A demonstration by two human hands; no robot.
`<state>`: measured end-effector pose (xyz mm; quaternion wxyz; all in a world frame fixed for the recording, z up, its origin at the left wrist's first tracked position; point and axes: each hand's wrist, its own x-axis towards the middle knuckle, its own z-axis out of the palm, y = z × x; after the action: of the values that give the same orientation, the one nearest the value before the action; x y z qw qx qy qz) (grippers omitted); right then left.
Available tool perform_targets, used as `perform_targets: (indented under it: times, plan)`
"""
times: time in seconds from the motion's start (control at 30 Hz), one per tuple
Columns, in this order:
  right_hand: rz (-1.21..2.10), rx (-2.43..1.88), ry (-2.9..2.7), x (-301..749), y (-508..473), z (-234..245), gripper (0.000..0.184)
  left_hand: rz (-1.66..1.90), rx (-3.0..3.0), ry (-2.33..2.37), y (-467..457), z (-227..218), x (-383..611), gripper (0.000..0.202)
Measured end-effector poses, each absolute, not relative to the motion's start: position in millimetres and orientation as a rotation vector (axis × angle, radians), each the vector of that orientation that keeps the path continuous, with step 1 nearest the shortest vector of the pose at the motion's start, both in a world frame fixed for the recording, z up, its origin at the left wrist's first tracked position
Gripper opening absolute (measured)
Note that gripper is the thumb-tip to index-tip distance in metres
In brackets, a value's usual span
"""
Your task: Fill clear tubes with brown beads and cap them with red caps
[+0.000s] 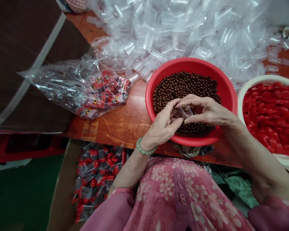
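Observation:
My left hand [162,126] and my right hand [208,111] meet over a red bowl [228,93] full of small brown beads [183,85]. Together they pinch a small clear plastic container [184,111] between thumbs and fingertips. The left fingers are curled under it, and the right fingers press on it from above. Whether anything is inside the container I cannot make out. A green bead bracelet [144,149] sits on my left wrist.
A heap of clear plastic containers [183,29] covers the back of the wooden table [120,118]. A white bowl [257,80] of red caps [272,112] stands at right. A plastic bag of red packets [101,91] lies left; filled containers [96,179] sit in a box below.

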<state>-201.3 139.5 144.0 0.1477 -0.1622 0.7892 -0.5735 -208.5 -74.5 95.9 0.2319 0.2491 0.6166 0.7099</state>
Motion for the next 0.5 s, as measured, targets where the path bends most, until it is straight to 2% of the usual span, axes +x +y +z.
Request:
perform_targets:
  times: [0.1,0.17,0.27,0.43,0.5]
  plan:
    - [-1.686,-0.463,2.305,-195,141,143,0.036,1.959,0.679,1.706,-68,92,-206,0.062]
    - [-1.784,-0.381,2.247,-189,140,141,0.04,1.956,0.648,1.699,-66,92,-205,0.061]
    - [-1.928,-0.259,2.225,-183,136,138,0.051,1.907,0.634,1.691,-66,98,-205,0.049]
    - [-1.914,-0.292,2.414,-180,134,135,0.037,1.885,0.608,1.669,-65,105,-207,0.033]
    - [-1.896,-0.251,2.441,-180,134,136,0.04,1.894,0.593,1.643,-65,104,-208,0.031]
